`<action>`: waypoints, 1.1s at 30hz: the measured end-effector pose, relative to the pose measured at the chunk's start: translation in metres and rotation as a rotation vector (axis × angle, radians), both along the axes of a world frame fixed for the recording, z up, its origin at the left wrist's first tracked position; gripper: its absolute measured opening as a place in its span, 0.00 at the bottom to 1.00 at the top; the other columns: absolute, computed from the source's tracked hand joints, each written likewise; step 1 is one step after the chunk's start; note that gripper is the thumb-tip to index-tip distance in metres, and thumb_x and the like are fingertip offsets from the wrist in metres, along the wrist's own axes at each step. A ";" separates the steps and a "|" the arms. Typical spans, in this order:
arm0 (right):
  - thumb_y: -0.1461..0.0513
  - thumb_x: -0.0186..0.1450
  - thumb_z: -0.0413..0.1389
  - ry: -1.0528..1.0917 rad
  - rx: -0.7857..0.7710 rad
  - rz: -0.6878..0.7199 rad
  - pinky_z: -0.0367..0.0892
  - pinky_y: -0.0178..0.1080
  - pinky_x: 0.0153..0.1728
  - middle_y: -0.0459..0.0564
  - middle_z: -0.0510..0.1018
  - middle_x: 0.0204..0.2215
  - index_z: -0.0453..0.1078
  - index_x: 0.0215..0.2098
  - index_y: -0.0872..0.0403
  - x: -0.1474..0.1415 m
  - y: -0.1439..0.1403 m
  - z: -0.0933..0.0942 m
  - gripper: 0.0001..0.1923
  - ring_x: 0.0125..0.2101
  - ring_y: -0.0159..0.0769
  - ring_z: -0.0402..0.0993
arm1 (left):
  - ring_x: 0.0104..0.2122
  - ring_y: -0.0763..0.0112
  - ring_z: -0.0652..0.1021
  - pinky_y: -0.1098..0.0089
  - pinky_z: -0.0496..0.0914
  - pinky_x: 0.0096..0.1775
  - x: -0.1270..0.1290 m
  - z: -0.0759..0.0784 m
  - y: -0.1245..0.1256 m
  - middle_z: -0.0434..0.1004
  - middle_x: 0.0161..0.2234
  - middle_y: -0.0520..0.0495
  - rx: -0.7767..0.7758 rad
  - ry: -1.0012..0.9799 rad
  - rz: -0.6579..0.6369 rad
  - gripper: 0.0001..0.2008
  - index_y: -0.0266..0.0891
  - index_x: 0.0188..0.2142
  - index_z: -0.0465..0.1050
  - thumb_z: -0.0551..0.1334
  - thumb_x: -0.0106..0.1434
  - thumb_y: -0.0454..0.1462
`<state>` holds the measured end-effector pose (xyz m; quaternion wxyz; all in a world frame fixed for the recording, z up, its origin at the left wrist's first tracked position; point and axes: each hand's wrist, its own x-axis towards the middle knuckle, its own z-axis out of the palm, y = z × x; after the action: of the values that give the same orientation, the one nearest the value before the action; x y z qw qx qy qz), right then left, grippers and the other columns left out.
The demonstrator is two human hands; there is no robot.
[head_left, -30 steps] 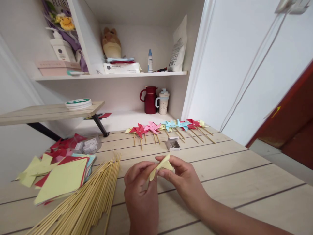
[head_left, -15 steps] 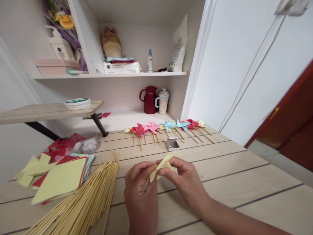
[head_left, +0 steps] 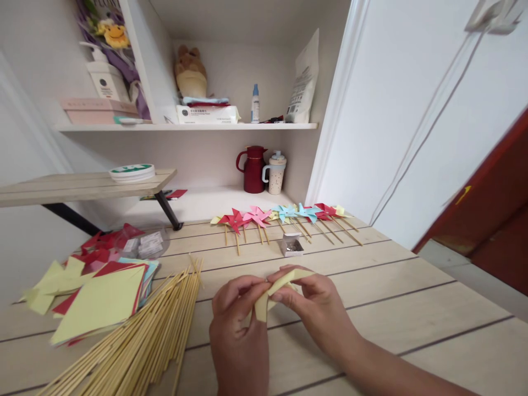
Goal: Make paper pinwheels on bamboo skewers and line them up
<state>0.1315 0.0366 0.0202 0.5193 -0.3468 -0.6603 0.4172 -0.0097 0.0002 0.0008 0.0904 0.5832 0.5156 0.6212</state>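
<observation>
Close in, both hands meet above the wooden table (head_left: 391,297). Left hand (head_left: 237,324) and right hand (head_left: 319,311) each pinch the folded yellow paper (head_left: 272,291) by thumb and fingertips, holding it just off the tabletop, between them. Bundle of bamboo sticks (head_left: 152,335) lies to the left, beside a stack of coloured paper squares (head_left: 99,300). Farther back, a row of finished pinwheels (head_left: 280,214); small open box (head_left: 292,245) just before it.
</observation>
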 end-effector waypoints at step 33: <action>0.63 0.60 0.65 0.054 0.028 -0.012 0.69 0.37 0.39 0.45 0.83 0.31 0.81 0.34 0.45 0.003 0.006 -0.006 0.05 0.36 0.37 0.77 | 0.33 0.67 0.81 0.62 0.72 0.47 -0.002 0.010 0.001 0.83 0.32 0.55 0.109 0.226 0.168 0.04 0.47 0.35 0.77 0.65 0.60 0.36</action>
<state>0.1344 0.0430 0.0141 0.5443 -0.3320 -0.6498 0.4138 -0.0121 0.0010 0.0112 -0.0523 0.6082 0.5352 0.5839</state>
